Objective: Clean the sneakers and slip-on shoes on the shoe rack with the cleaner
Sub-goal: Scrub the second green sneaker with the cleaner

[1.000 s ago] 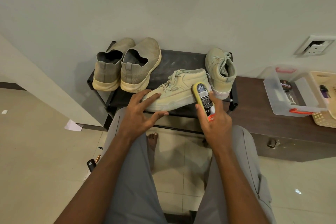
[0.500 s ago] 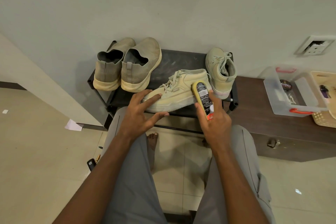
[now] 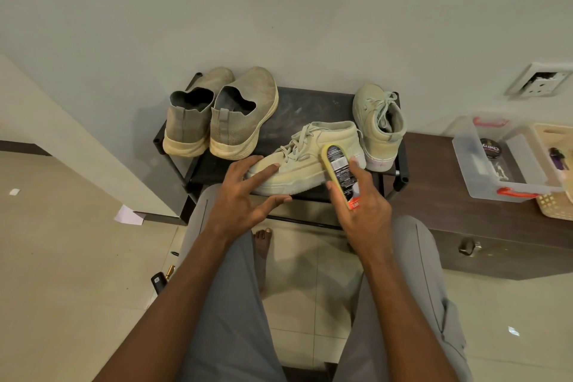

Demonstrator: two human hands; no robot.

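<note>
Seated person, head view. Right hand [image 3: 361, 208] grips the cleaner [image 3: 339, 175] — an oval yellow-edged applicator with a black label — its far end against the side of a pale lace-up sneaker [image 3: 310, 161]. Left hand [image 3: 245, 201], fingers spread and straight, touches this sneaker's toe. The sneaker lies crosswise at the front of the black shoe rack [image 3: 310, 105]. Behind it — the second sneaker [image 3: 379, 124] at right, two grey slip-on shoes [image 3: 221, 121] at left, heels toward the viewer.
</note>
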